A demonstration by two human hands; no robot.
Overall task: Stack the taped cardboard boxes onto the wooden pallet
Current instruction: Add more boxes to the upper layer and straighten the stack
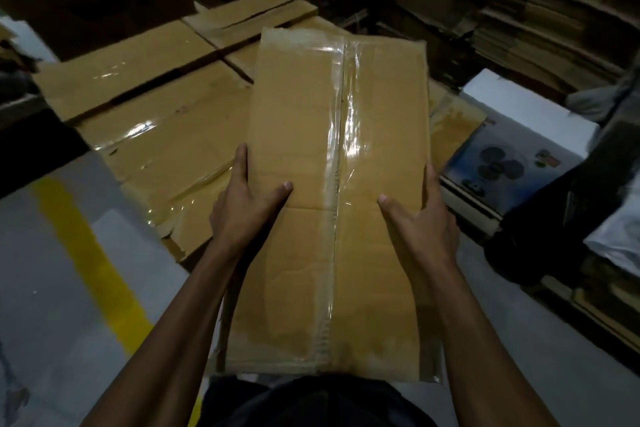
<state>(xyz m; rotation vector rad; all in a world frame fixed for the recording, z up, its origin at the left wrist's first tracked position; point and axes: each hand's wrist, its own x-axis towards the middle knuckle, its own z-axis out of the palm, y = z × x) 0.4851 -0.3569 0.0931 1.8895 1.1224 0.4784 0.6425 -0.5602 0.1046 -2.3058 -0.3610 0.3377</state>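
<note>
I carry a long brown cardboard box [332,156] in front of my body, its top seam sealed with clear tape. My left hand [247,201] grips its left edge, thumb on top and fingers down the side. My right hand [420,215] grips the right edge the same way. Beyond and below the box lie several taped boxes [166,135] laid side by side in a low layer. Whatever they rest on is hidden beneath them.
A yellow line [93,253] runs along the grey floor at left. A white carton printed with a fan [512,146] stands at right. Tall stacks of flattened cardboard [540,17] fill the back and right. Dark bundles [568,218] sit at right.
</note>
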